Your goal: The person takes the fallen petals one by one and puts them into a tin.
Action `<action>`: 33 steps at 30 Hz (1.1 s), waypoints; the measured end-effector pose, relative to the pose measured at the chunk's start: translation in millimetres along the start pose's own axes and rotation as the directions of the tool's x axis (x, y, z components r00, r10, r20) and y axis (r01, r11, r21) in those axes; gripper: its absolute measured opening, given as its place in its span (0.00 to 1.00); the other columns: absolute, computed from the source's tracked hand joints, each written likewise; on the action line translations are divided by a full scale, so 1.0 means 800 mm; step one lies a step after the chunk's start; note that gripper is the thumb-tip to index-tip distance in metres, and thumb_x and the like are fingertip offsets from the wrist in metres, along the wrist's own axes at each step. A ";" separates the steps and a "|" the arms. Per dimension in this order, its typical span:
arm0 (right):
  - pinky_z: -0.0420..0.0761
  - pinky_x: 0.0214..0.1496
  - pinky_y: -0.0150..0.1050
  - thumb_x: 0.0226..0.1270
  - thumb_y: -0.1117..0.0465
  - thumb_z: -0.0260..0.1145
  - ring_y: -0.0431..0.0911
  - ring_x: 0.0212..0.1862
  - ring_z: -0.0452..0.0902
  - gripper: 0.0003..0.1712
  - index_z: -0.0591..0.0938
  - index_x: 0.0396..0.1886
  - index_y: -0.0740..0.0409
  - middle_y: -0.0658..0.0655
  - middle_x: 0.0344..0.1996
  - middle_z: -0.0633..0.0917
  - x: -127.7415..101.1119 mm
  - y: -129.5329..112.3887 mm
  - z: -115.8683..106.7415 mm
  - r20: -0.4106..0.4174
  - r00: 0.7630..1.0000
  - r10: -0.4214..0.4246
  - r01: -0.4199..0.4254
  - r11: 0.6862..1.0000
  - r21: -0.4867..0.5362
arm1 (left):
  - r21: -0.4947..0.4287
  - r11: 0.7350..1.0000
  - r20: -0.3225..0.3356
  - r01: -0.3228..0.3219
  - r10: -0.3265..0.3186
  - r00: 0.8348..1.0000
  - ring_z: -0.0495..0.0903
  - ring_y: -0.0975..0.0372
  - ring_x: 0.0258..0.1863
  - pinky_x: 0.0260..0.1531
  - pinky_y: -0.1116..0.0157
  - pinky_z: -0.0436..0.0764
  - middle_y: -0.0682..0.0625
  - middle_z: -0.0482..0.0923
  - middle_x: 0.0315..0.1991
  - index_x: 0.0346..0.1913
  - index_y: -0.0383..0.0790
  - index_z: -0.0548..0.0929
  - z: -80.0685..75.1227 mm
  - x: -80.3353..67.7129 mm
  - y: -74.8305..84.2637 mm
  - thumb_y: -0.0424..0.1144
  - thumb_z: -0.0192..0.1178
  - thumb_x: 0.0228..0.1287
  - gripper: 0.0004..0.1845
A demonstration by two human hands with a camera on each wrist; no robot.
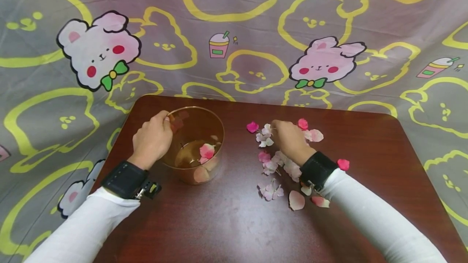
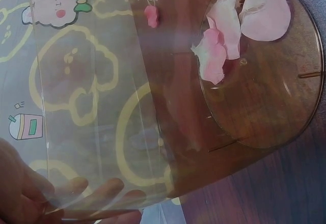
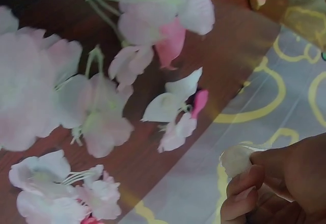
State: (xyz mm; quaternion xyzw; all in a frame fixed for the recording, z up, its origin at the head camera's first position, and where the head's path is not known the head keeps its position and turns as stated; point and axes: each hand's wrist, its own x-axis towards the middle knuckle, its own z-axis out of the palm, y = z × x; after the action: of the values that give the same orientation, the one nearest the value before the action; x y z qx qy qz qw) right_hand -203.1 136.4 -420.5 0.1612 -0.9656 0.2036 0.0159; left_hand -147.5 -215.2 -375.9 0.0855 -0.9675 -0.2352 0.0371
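Pale petal (image 3: 235, 162) pinched in right hand (image 1: 290, 139); left hand (image 1: 152, 137) grips translucent amber container (image 1: 199, 123).

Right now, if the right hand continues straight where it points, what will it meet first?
Probably the grey cloth with yellow cartoon outlines behind the glossy brown table. The right hand may brush the small white flowers close beside it, though depth is unclear; otherwise the way looks free.
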 end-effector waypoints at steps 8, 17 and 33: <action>0.84 0.44 0.51 0.74 0.65 0.60 0.53 0.39 0.85 0.10 0.85 0.47 0.61 0.59 0.38 0.89 -0.003 -0.017 -0.004 -0.005 0.999 -0.042 0.042 0.999 -0.005 | 0.001 1.000 0.000 -0.008 0.008 1.000 0.83 0.34 0.46 0.34 0.41 0.75 0.34 0.83 0.47 0.62 0.42 0.74 -0.002 0.001 0.001 0.44 0.35 0.81 0.21; 0.84 0.43 0.48 0.73 0.64 0.62 0.50 0.37 0.83 0.08 0.85 0.46 0.60 0.58 0.38 0.88 -0.008 -0.044 -0.014 -0.002 0.996 -0.093 0.093 0.995 0.033 | 0.000 1.000 0.017 0.002 -0.002 1.000 0.82 0.34 0.48 0.37 0.40 0.75 0.34 0.83 0.49 0.63 0.42 0.74 -0.002 0.000 0.002 0.44 0.35 0.81 0.21; 0.78 0.34 0.40 0.71 0.63 0.66 0.45 0.30 0.77 0.05 0.85 0.42 0.58 0.53 0.27 0.83 -0.017 -0.084 -0.028 -0.070 0.976 -0.205 0.209 0.977 0.043 | 0.000 1.000 0.004 -0.002 0.002 1.000 0.83 0.34 0.47 0.35 0.40 0.75 0.33 0.83 0.49 0.63 0.42 0.74 -0.002 -0.001 0.000 0.44 0.35 0.81 0.21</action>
State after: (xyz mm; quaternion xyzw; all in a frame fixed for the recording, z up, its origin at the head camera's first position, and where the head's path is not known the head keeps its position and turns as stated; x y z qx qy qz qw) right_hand -169.6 91.4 -375.0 0.2545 -0.9371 0.2299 0.0644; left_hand -146.9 -215.7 -374.8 0.0840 -0.9676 -0.2354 0.0356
